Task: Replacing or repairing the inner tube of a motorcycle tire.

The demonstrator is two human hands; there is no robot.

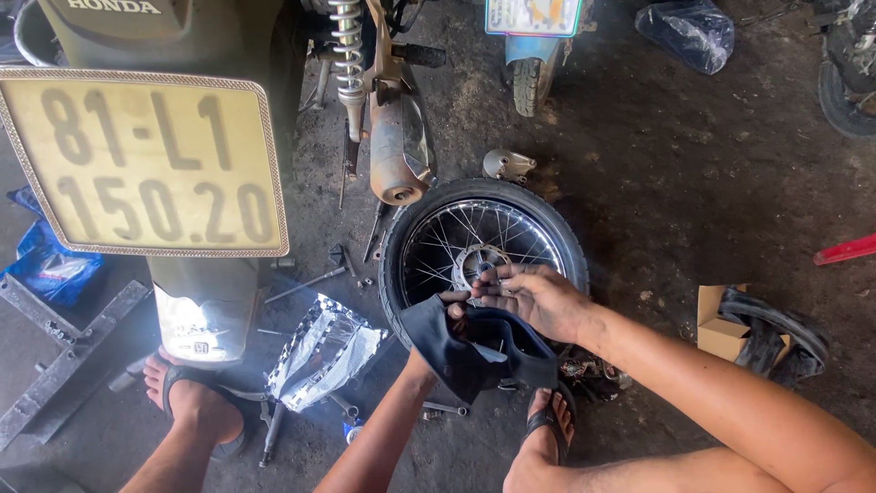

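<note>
My left hand (453, 306) is wrapped in a floppy black rubber inner tube (479, 351), gripping it. My right hand (534, 297) pinches the tube's edge, fingers together, over the black spoked motorcycle wheel (484, 242) lying flat on the oily concrete floor (675, 183).

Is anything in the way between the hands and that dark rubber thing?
No. Both hands are already on the dark rubber piece: the left hand grips its top edge, and the right hand touches it from above, beside the spoked wheel.
</note>
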